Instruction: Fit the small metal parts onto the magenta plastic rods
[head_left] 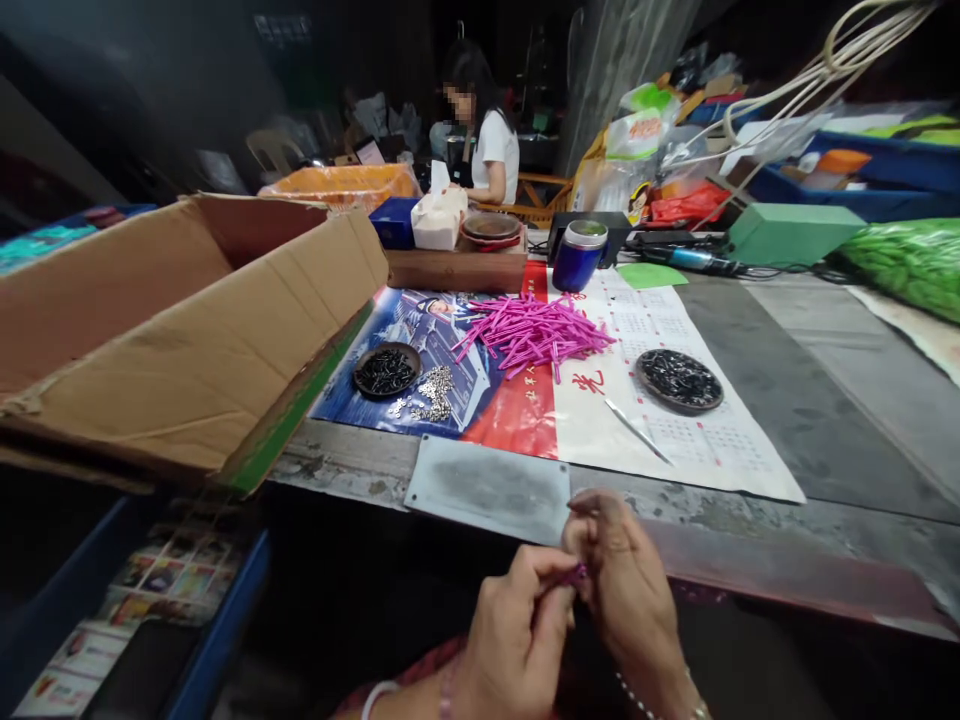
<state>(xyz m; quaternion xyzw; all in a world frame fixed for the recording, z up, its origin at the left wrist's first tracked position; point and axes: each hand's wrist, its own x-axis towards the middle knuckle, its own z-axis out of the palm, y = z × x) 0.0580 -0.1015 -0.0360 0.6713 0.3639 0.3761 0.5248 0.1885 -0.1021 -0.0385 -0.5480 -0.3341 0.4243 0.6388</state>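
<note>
My left hand point(514, 625) is pinched on a thin magenta stick point(576, 573), most of which is hidden by the fingers. Close against its fingertips, my right hand point(622, 580) has curled fingers; what they hold, if anything, is hidden. Both hands are just in front of the table's near edge, by a pale metal plate point(487, 488). Beyond them a pile of similar magenta sticks point(536, 333) lies on a printed calendar sheet point(517, 425). Small dark parts fill a left dish point(387, 370) and a right dish point(679, 380). Tiny metal rings or nuts point(435, 393) lie loose beside the left dish.
A pointed metal tool point(637, 432) lies on the sheet. A large cardboard box point(195, 350) stands at left, above a blue bin point(225, 620). Farther back are a blue cup point(580, 258), a tissue pack point(439, 218) and a seated person point(493, 155). Cables hang at upper right.
</note>
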